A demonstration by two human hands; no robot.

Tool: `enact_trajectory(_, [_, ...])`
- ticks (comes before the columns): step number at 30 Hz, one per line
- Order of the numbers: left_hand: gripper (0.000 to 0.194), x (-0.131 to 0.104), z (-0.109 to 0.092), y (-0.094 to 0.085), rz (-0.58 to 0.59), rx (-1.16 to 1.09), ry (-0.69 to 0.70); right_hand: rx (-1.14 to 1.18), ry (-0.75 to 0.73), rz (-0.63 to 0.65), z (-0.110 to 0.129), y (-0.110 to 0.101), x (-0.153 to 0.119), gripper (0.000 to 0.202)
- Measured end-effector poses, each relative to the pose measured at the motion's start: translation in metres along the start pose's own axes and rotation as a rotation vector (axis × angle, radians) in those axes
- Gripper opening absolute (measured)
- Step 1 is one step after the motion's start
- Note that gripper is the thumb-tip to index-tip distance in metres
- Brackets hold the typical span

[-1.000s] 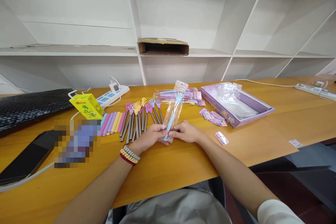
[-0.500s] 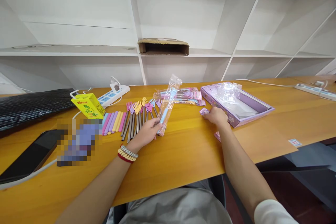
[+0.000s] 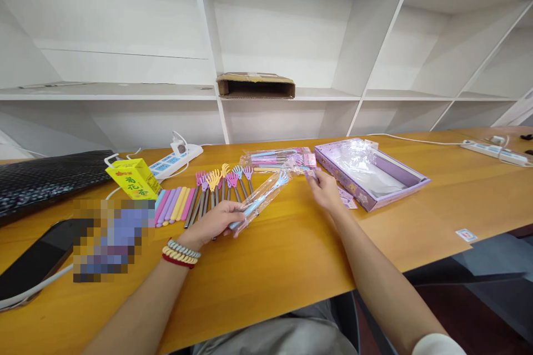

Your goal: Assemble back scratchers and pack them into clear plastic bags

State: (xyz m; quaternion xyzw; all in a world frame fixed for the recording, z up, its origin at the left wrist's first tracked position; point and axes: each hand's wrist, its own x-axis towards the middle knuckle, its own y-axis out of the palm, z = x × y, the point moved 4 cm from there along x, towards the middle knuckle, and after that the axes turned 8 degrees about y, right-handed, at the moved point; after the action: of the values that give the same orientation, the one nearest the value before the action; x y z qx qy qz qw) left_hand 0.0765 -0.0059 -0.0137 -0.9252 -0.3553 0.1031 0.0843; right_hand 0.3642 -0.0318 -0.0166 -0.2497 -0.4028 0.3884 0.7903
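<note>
My left hand (image 3: 220,221) is closed on the handle end of a blue claw-shaped scratcher (image 3: 260,199) in a clear bag, tilted up to the right. Near the bag's far end, my right hand (image 3: 322,187) pinches a small pink-purple card (image 3: 310,173). Several loose claw heads on metal rods (image 3: 214,179) lie beyond my left hand, beside a row of coloured handles (image 3: 175,205). Packed scratchers (image 3: 275,158) in clear bags lie behind. More pink cards (image 3: 347,198) rest by my right wrist.
A purple open box (image 3: 400,194) with clear plastic stands at the right. A yellow carton (image 3: 135,178), power strip (image 3: 175,162), phone (image 3: 37,255) and black bag (image 3: 54,177) are at the left. A cardboard box (image 3: 256,86) sits on the shelf.
My left hand has lowered the bagged blue scratcher to the left, tilting it more to the right. My right hand has moved left with the card, closer to the bag's end. The view has shifted slightly.
</note>
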Motion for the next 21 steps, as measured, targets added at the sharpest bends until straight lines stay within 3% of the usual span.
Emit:
enact_trajectory(3, [0.024,0.001,0.003,0.003,0.015,-0.04,-0.006,0.167,-0.193,-0.05,0.017,0.01,-0.009,0.025])
enact_trajectory(6, [0.026,0.001,0.004,0.005,0.043,-0.034,-0.002,0.207,-0.255,-0.129,0.023,0.019,-0.014,0.02])
enact_trajectory(11, [0.027,-0.003,-0.003,0.008,0.088,0.015,0.022,0.169,-0.163,-0.238,0.019,0.021,-0.011,0.021])
enact_trajectory(17, [0.022,-0.003,-0.004,0.002,0.07,0.087,0.007,0.191,0.07,-0.125,0.002,0.017,-0.005,0.03])
enact_trajectory(21, [0.022,-0.003,0.001,-0.006,0.035,0.101,-0.015,0.285,0.143,-0.164,-0.006,0.015,-0.001,0.029])
